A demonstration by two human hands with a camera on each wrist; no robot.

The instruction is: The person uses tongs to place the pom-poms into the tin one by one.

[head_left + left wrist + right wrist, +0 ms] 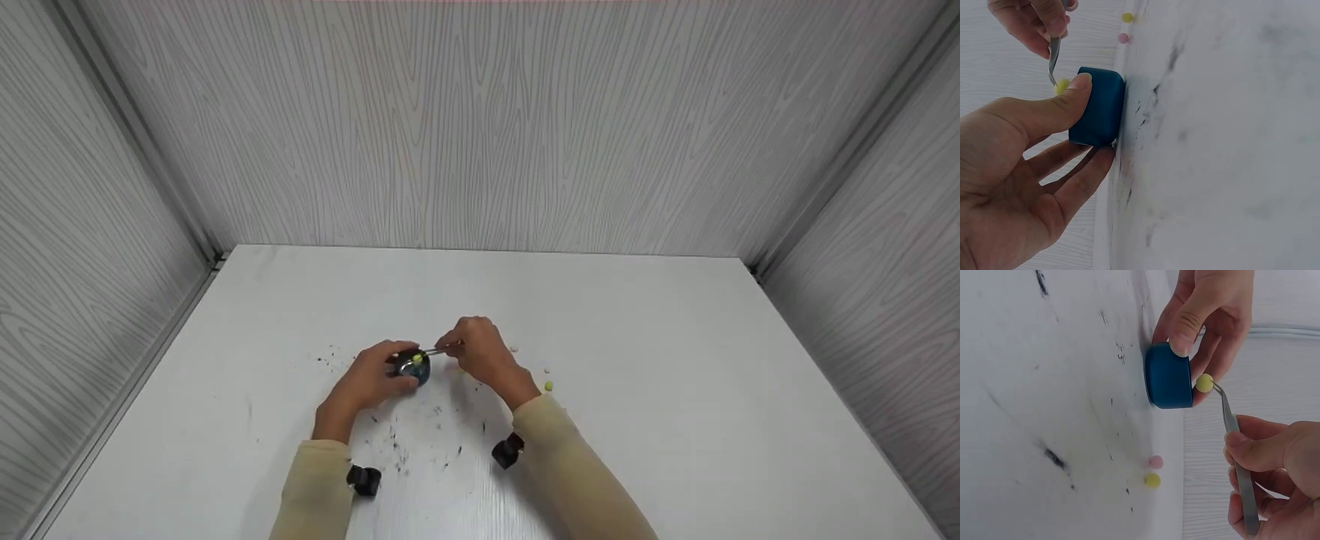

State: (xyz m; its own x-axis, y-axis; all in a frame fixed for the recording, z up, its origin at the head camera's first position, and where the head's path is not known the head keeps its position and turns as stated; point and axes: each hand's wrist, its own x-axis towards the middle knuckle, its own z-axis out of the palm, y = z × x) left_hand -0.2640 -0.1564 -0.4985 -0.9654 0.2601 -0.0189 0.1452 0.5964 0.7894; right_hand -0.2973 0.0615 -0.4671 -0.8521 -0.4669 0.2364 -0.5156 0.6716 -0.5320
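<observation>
My left hand (373,376) grips a small blue cup (1168,377) that stands on the table, thumb on one side and fingers on the other. In the head view the dark inside of the cup faces up. A pair of bent-tip metal tweezers (1244,481) is pinched in my right hand (1280,467). Its tips grip a yellow ball (1204,383) just above the cup's rim. The left wrist view shows that yellow ball (1062,86) beside my left thumb, partly hidden by the tweezers (1054,59).
A pink ball (1156,462) and another yellow ball (1152,481) lie on the table (637,330) to the right of the cup. Dark scuff marks (397,446) dot the white tabletop. Wood-grain panels (480,135) enclose it at the back and sides.
</observation>
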